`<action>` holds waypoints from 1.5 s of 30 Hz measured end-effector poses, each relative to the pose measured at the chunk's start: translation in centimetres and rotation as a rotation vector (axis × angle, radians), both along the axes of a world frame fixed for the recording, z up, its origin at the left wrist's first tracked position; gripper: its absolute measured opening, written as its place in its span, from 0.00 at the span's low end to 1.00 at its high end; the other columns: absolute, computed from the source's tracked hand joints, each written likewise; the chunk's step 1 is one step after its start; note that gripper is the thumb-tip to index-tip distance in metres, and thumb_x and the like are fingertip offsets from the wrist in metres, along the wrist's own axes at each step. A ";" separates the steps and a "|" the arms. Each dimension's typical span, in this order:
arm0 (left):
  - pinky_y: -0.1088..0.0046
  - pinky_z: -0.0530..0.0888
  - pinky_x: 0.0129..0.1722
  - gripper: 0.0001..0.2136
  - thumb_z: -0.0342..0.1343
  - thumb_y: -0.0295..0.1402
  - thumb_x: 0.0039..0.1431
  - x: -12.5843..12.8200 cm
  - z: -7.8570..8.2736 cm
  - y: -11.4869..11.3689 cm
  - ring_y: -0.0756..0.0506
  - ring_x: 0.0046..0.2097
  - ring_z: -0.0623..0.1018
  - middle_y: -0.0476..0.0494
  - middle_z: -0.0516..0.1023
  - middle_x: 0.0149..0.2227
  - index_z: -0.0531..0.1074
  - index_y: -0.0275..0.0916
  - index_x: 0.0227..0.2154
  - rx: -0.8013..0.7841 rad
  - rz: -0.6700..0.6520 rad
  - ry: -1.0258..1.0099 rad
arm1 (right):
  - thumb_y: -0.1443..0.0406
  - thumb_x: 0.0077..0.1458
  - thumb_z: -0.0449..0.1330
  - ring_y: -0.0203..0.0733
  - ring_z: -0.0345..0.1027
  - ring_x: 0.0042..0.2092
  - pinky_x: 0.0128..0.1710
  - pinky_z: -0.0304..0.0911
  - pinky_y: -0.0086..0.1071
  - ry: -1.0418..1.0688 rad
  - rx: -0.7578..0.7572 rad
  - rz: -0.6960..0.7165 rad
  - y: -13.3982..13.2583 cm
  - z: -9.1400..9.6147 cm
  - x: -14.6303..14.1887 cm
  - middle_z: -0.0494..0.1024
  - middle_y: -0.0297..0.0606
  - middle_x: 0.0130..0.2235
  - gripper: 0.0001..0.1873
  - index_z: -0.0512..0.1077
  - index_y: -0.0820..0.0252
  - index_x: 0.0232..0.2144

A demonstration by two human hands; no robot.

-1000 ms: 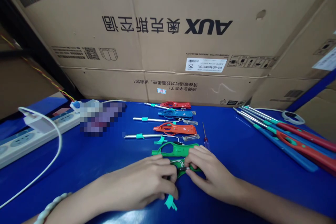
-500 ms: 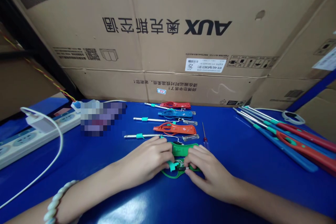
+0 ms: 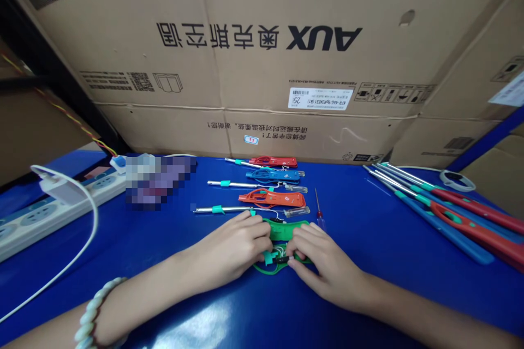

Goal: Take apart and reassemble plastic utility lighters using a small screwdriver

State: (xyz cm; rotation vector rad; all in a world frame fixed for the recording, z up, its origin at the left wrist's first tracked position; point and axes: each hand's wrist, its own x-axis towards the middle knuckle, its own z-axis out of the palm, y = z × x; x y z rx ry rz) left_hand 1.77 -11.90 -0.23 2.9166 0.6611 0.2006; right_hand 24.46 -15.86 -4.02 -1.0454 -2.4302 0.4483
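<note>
The near green shell [image 3: 281, 269] lies on the blue table [image 3: 245, 311], between and partly beneath the two hands' fingertips. Over its left part, the left hand [image 3: 239, 242] pinches a teal piece [image 3: 269, 257] between thumb and fingers; the right hand [image 3: 327, 262] pinches the right end of a black part [image 3: 281, 260] above the shell. Just beyond sits the far green shell [image 3: 282, 230], its left end hidden behind the left hand. Farther off are a screwdriver [image 3: 319, 212], then an orange shell [image 3: 282, 198].
</note>
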 end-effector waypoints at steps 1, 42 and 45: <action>0.62 0.67 0.47 0.04 0.56 0.22 0.59 0.0 -0.1 0.0 0.45 0.37 0.71 0.47 0.73 0.34 0.72 0.36 0.35 -0.009 0.000 -0.013 | 0.70 0.60 0.52 0.38 0.59 0.33 0.37 0.53 0.32 -0.001 -0.004 0.002 0.0 0.0 0.0 0.66 0.32 0.30 0.05 0.63 0.58 0.31; 0.71 0.71 0.37 0.11 0.44 0.26 0.68 -0.8 -2.1 -0.3 0.47 0.37 0.73 0.42 0.73 0.36 0.71 0.35 0.45 -0.110 -0.004 -0.280 | 0.70 0.61 0.54 0.37 0.60 0.32 0.38 0.52 0.33 0.079 -0.111 -0.021 0.3 -0.2 0.1 0.66 0.30 0.28 0.06 0.64 0.58 0.31; 0.72 0.72 0.38 0.12 0.45 0.23 0.67 -1.0 -1.9 -0.2 0.47 0.38 0.74 0.42 0.74 0.37 0.71 0.35 0.47 -0.167 -0.011 -0.283 | 0.69 0.62 0.54 0.37 0.60 0.33 0.38 0.52 0.33 0.075 -0.117 -0.023 0.4 -0.3 0.2 0.66 0.30 0.28 0.06 0.64 0.58 0.31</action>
